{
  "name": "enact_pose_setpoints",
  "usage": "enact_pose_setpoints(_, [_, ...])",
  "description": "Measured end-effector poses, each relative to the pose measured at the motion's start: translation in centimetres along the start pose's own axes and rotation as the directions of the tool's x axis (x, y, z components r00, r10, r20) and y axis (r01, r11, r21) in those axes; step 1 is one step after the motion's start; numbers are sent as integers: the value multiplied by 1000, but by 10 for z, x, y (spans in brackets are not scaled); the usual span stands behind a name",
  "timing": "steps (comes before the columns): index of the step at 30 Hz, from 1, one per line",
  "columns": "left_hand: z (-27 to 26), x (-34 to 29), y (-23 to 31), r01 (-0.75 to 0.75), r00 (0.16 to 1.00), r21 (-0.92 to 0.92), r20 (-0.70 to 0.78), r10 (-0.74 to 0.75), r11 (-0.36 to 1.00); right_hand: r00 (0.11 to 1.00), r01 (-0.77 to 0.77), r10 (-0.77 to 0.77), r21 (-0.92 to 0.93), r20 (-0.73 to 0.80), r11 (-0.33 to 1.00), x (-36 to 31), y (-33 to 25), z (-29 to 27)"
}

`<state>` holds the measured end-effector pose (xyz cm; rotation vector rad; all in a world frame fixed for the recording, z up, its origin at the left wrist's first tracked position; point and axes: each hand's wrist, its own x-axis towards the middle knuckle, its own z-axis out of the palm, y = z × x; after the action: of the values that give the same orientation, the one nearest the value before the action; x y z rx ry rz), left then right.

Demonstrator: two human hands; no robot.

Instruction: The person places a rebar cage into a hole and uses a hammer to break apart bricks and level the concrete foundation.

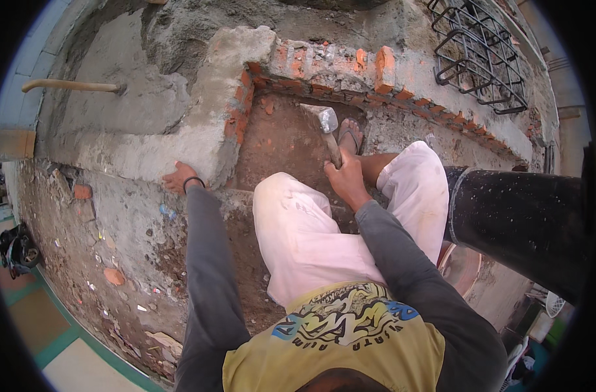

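Note:
My right hand [347, 181] is wrapped around the wooden handle of a sledgehammer. The steel head of that sledgehammer [324, 120] is raised beside my sandalled foot [351, 136], over a pit of brown soil [281, 147]. On the left, my left hand [179, 178] lies on the edge of a rough cement-covered wall [141, 153], its fingers spread and holding nothing. A dark band circles that wrist. Broken red brickwork [337, 83] borders the far side of the pit, with one brick [385, 69] standing up on it.
A hoe handle [69, 85] sticks out of wet grey mortar [134, 104] at far left. A steel rebar cage [481, 55] lies at far right. A large black pipe [516, 219] is close on my right. A motorcycle [16, 251] is on tiled paving at left.

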<state>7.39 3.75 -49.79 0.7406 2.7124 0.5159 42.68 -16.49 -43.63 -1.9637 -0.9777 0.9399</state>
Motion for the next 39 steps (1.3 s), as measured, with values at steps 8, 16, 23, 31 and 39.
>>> enact_pose_setpoints(8, [17, -17, 6, 5, 996, 63, -84, 1, 998, 935, 253, -167, -258, 314, 932, 136, 0, 63])
enact_pose_setpoints(16, [26, -4, -6, -36, 984, 214, -163, 72, 976, 954, 183, -94, -306, 285, 934, 200, 63, 140])
enact_pose_setpoints(23, [25, -5, -7, -165, 969, 62, -174, 173, 984, 879, 468, -399, -309, 261, 828, 277, 95, 160])
enact_pose_setpoints(31, [21, -5, -7, -107, 975, 141, -178, 131, 984, 920, 262, -100, -402, 379, 877, 238, 102, 172])
enact_pose_setpoints(39, [28, -12, -7, -176, 968, 97, -165, 190, 980, 924, 136, 160, -688, 348, 713, 320, 105, 161])
